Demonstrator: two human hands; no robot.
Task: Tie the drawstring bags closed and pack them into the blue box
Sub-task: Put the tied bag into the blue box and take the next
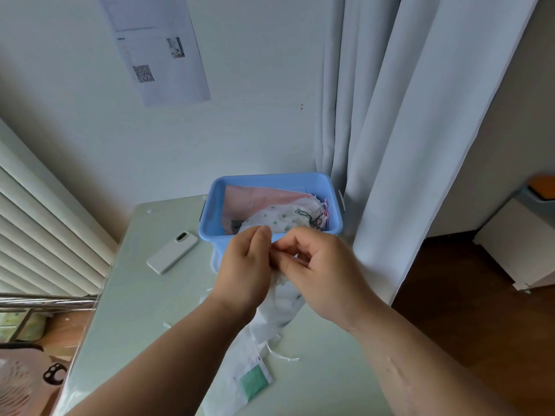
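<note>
Mid-tie: left hand [244, 265] and right hand [316, 273], fingers curled, both pinch the white bag [280, 310] mouth, near side of blue box [211, 232]. Next, probably: cinch knot, drop in.

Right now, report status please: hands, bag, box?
Left hand and right hand both pinch white bag at its top. Box behind them holds other bags. Phone lies left of box, apart.

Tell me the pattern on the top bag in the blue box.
The top bag is white with small green leaf-like prints, clearest in the head view.
</note>
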